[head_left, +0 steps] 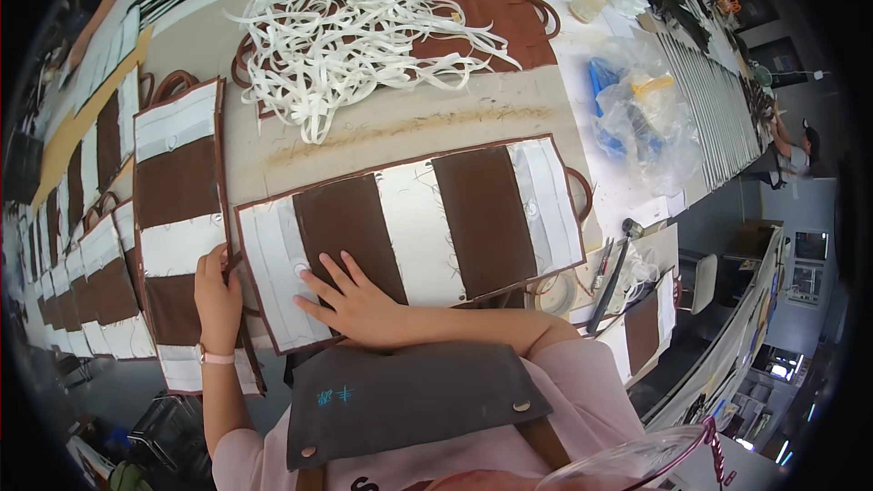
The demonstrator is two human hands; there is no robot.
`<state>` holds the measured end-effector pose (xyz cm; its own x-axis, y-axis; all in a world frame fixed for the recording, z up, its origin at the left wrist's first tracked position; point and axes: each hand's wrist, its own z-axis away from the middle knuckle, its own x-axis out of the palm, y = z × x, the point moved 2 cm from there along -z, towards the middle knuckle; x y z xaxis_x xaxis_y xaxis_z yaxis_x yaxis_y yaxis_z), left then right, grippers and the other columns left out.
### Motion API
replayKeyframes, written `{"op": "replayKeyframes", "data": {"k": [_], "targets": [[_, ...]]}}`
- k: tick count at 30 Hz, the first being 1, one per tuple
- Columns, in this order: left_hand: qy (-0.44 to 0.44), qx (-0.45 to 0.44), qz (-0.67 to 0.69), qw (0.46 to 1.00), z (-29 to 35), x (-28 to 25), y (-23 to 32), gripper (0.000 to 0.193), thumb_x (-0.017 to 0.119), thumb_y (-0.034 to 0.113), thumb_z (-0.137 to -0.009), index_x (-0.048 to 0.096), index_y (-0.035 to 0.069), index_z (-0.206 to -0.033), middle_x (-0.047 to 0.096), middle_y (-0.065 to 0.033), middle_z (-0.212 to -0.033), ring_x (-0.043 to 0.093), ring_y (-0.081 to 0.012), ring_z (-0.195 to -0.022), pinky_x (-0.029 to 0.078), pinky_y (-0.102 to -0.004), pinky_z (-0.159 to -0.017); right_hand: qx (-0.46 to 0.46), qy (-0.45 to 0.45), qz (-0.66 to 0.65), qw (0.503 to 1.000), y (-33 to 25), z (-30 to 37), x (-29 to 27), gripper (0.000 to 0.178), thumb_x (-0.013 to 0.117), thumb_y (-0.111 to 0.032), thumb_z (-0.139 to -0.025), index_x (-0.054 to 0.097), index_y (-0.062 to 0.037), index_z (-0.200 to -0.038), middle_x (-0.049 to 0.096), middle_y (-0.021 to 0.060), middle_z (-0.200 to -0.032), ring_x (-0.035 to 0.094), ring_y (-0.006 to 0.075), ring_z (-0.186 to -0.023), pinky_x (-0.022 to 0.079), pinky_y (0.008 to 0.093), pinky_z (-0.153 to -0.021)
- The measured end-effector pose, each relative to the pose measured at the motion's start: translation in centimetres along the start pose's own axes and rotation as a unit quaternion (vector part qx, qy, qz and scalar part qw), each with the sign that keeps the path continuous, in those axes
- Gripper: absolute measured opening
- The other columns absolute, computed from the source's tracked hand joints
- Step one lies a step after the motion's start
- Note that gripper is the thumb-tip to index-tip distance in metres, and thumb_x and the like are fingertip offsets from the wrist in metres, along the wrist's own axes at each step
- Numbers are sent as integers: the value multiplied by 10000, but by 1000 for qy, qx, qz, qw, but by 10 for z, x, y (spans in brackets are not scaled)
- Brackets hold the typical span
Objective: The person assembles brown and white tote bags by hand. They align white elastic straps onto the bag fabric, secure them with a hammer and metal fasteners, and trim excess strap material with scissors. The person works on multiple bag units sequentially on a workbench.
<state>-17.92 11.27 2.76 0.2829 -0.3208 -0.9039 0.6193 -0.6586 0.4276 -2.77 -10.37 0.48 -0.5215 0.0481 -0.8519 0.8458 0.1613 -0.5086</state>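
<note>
A flat bag panel (418,236) with brown and white bands and brown edging lies in front of me. My right hand (350,302) rests flat on its left part, fingers spread, over a brown band and the pale strip beside it. At the panel's left edge my left hand (216,289) has its fingers curled together at the brown handle, which is mostly hidden there. That hand also overlaps a second banded panel (180,186) on the left. The first panel's other handle (580,193) sticks out on the right.
White strips (336,45) lie tangled over a brown panel (500,23) at the back. Clear and blue plastic bags (641,118) sit at right, near a black-handled tool (611,277) and a tape roll (551,295). More banded panels (100,277) overlap at far left.
</note>
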Motion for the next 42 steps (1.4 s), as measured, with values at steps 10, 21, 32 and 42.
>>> {"op": "replayKeyframes", "data": {"k": [10, 21, 32, 42], "targets": [[136, 75, 11, 988, -32, -74, 37, 421, 562, 55, -960, 552, 44, -1381, 645, -179, -1264, 631, -296, -1146, 482, -380, -968, 148, 27, -149, 977, -15, -19, -74, 413, 602, -107, -886, 557, -12, -1285, 663, 202, -1193, 680, 348, -1013, 555, 447, -842], [167, -132, 663, 718, -19, 3, 53, 638, 455, 483, -1050, 328, 75, -1523, 508, -138, -1390, 488, -252, -1286, 380, -444, -1104, -247, 345, -722, 546, -40, 71, -307, 477, 445, -309, -1069, 463, 8, -1425, 473, 180, -1492, 453, 324, -1374, 316, 529, -1162], [64, -182, 543, 817, 5, -30, -71, 361, 525, 158, -1042, 536, -9, -1361, 661, -61, -1146, 616, -25, -869, 459, -181, -639, 317, 569, -635, 416, 53, 185, -85, 402, 540, -142, -997, 488, -21, -1377, 571, 146, -1378, 574, 309, -1249, 472, 497, -1037], [70, -304, 464, 829, 8, -12, -71, 304, 535, 167, -1034, 593, 49, -1308, 642, -13, -976, 620, -83, -845, 539, -231, -753, 465, 527, -553, 448, 144, 251, -106, 429, 622, -268, -979, 501, 10, -1283, 672, 180, -1077, 697, 290, -890, 573, 413, -804]]}}
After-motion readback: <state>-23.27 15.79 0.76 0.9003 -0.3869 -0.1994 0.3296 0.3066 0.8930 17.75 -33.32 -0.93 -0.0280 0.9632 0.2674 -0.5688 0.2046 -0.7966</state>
